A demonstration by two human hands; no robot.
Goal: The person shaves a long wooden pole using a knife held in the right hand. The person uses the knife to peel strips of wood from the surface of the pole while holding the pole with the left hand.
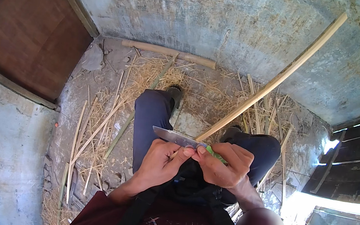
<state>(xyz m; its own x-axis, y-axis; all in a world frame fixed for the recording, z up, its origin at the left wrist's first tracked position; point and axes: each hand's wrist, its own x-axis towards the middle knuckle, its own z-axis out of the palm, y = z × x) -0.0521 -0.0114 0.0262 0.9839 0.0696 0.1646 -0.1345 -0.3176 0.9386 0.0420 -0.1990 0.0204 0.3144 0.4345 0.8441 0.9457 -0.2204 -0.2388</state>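
My right hand is closed around the green handle of a knife. Its blade points to the left, lying across the near end of a long pale bamboo strip. From there the strip slants up and away to the far right. My left hand is closed below the blade, thumb beside the right thumb. A small piece of the strip's near end shows between its fingers; the rest of that grip is hidden. Both hands meet in front of my body, between my bent knees.
Wood shavings and several loose bamboo strips litter the floor on both sides. A bamboo pole lies along the base of the far wall. A brown door panel stands at left; dark slats at right.
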